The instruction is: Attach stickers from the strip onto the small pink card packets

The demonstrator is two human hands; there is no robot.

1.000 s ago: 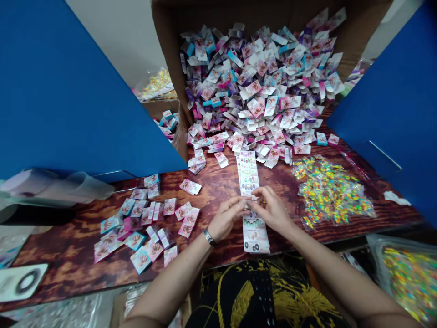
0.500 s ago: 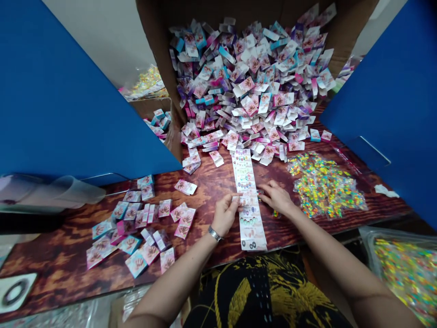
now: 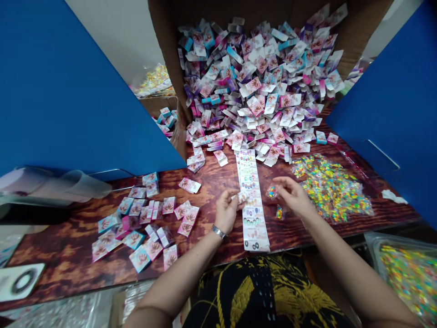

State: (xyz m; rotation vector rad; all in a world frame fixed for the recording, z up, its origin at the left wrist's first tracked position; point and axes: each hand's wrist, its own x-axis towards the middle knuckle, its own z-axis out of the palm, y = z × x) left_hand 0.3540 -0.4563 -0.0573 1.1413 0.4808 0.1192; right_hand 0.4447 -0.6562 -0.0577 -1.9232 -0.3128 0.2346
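A long printed paper leaflet (image 3: pixel 253 223) lies on the table in front of me, its far end by the pile of small boxes. My left hand (image 3: pixel 226 212), with a metal watch band at the wrist, is closed at the leaflet's left edge, thumb and fingertips pinching there. To the right of the leaflet, my right hand (image 3: pixel 294 197) holds a small clear bag of colourful beads (image 3: pixel 272 192) between thumb and fingers. Another such little bag (image 3: pixel 280 212) rests on the table just below it.
A big cardboard box (image 3: pixel 167 50) spills many small printed boxes (image 3: pixel 256 105) onto the table. More small boxes (image 3: pixel 143 228) lie at left. Bead bags (image 3: pixel 334 191) are heaped at right, with a bin of them (image 3: pixel 406 269) below. Blue panels (image 3: pixel 85 100) flank both sides.
My right hand has moved right, away from the leaflet's edge, and the small bead bag now shows in its fingers. My left hand stays at the leaflet. The view has shifted slightly.
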